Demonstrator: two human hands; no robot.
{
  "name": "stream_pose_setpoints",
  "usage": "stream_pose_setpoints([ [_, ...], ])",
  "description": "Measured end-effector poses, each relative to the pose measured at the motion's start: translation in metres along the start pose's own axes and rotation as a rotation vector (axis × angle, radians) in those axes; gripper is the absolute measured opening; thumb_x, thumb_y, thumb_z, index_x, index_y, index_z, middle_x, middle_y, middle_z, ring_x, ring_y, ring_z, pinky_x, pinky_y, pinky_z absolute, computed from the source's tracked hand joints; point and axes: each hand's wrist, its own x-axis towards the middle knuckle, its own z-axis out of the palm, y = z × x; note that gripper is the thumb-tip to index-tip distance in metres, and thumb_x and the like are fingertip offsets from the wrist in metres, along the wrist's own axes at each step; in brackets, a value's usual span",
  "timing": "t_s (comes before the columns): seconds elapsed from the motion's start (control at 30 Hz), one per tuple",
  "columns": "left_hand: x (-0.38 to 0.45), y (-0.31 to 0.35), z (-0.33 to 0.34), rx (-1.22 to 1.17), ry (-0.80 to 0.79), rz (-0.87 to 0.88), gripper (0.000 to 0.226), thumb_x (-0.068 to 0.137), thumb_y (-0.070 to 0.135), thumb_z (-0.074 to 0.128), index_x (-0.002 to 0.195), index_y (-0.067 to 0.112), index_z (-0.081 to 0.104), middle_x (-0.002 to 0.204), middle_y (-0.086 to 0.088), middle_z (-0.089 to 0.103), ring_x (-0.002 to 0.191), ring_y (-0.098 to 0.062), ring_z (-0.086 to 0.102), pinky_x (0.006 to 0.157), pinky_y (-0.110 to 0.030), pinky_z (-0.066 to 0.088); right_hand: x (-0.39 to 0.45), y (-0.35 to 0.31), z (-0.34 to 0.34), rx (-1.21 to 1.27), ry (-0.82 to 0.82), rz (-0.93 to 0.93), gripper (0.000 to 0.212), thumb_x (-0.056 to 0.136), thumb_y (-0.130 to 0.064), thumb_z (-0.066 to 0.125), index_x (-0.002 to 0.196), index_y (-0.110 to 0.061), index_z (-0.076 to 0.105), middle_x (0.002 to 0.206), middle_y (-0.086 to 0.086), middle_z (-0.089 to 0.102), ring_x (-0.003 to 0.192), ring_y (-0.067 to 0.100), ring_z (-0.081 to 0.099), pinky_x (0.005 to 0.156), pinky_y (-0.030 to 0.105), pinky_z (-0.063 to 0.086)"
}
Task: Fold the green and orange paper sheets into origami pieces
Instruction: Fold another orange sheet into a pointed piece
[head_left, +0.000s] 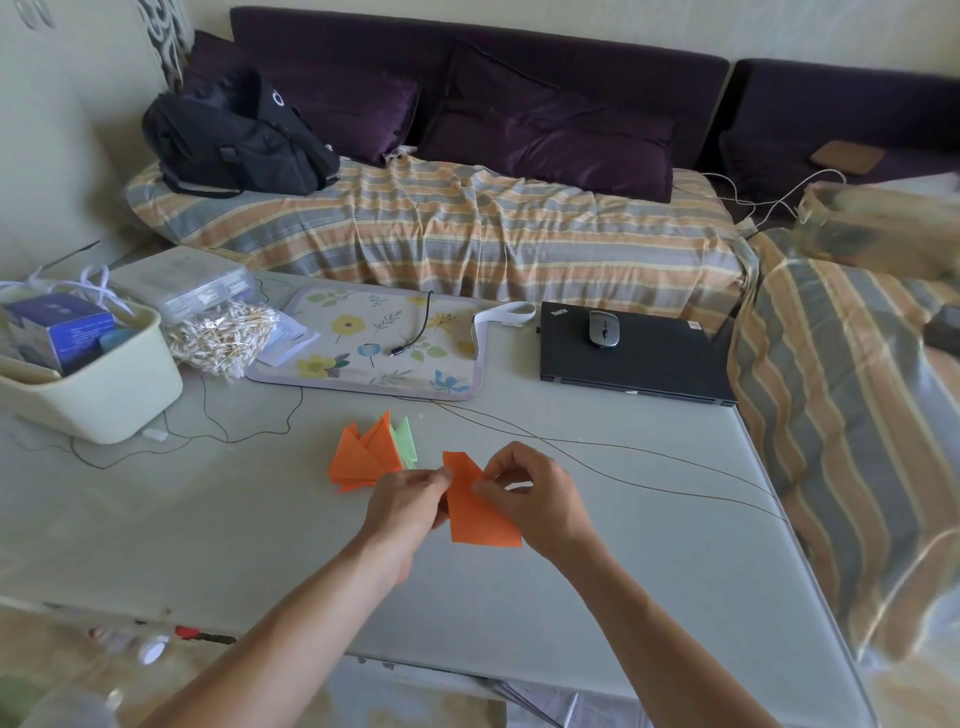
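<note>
Left hand (410, 499) and right hand (535, 499) both pinching orange sheet (480, 512), lifted just right of folded pile (371, 454), likely steadying an edge for creasing.

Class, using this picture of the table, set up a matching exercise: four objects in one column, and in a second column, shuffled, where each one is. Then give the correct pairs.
Objects
1. computer mouse
2. orange paper sheet
3. black bag
4. blue box

Places
A. inside the cream-coloured tub
B. on the striped bed cover
C. on the closed black laptop
D. held between the left hand and the right hand above the table

Pairs: 1-C, 2-D, 3-B, 4-A
</note>
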Motion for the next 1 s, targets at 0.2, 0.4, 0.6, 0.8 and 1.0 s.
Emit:
stream_pose_setpoints([
  [0.2,0.0,0.0,-0.005,0.173,-0.013,0.07,0.015,0.09,0.016,0.065,0.081,0.012,0.076,0.08,-0.004,0.07,0.075,-0.021,0.057,0.073,-0.031,0.042,-0.003,-0.004,0.001,0.018,-0.033,-0.017,0.018,0.096,-0.017,0.062,0.081,-0.02,0.072,0.084,-0.012,0.073,0.078,0.002,0.066,0.068,0.011,0.045],
  [0.4,-0.004,0.003,-0.006,0.296,-0.005,0.101,0.029,0.09,0.01,0.056,0.092,0.028,0.078,0.093,0.005,0.077,0.094,-0.017,0.069,0.083,-0.033,0.053,-0.002,-0.009,-0.003,0.117,-0.129,-0.012,0.053,0.076,0.015,0.033,0.095,-0.02,0.068,0.093,0.002,0.073,0.074,0.023,0.071,0.072,0.037,0.06],
  [0.6,0.0,0.0,-0.007,0.33,-0.047,0.087,0.037,0.09,0.004,0.048,0.09,0.027,0.077,0.09,0.003,0.078,0.093,-0.019,0.071,0.088,-0.038,0.058,-0.003,-0.009,-0.001,0.039,-0.229,-0.033,0.038,0.091,0.003,0.046,0.095,-0.024,0.073,0.088,0.001,0.072,0.072,0.021,0.071,0.074,0.036,0.061],
  [0.8,0.0,0.001,-0.011,0.504,0.095,0.183,0.021,0.092,0.013,0.058,0.092,0.029,0.072,0.09,0.007,0.071,0.09,-0.018,0.066,0.076,-0.03,0.051,-0.005,-0.008,-0.004,-0.039,-0.325,-0.12,0.026,0.092,-0.003,0.057,0.093,-0.024,0.074,0.094,-0.011,0.069,0.079,0.013,0.071,0.075,0.021,0.055],
  [1.0,0.002,0.001,-0.014,0.544,-0.018,0.228,0.031,0.095,0.008,0.058,0.083,0.027,0.079,0.083,0.008,0.075,0.082,-0.01,0.066,0.068,-0.022,0.047,-0.005,-0.005,-0.008,-0.128,-0.423,-0.105,0.018,0.092,-0.022,0.069,0.098,-0.038,0.075,0.107,-0.009,0.066,0.091,0.008,0.066,0.087,0.022,0.054],
])
